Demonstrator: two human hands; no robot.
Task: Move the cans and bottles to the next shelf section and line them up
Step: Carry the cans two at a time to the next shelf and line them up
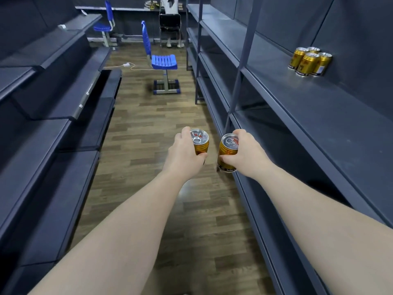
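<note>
In the aisle between two runs of dark shelving, low in the view, both bare forearms reach forward over the wooden floor (148,128). The left hand (182,154) grips the left can (201,143), gold in colour: the fingers (185,130) curl round its far side and the thumb crosses its near side. This can is held in the air above the floor, long axis close to vertical, silver lid and pull tab up and facing the camera.

The right hand (247,153) grips the right can (227,152), also gold, thumb across the lower body and the other fingers curled over the rim. This can rests on no surface and sits just beside the front edge of the right-hand shelving (319,116). Its long axis is near upright, lid end tipped slightly right. The lettering on its base band is too small to read in full. The two cans are near each other but apart.

Further along, on a board of the right-hand shelving, a group of four cans (309,60) stands upright in a tight two-by-two block near the back panel, lids up.

The left-hand shelving (42,128) lines the other side. Beyond, a blue chair (163,60) stands in the aisle, with a white cable (126,64) on the floor beside it. At the far end are a second blue chair (105,26) and a seated person (169,5), back to the camera
</note>
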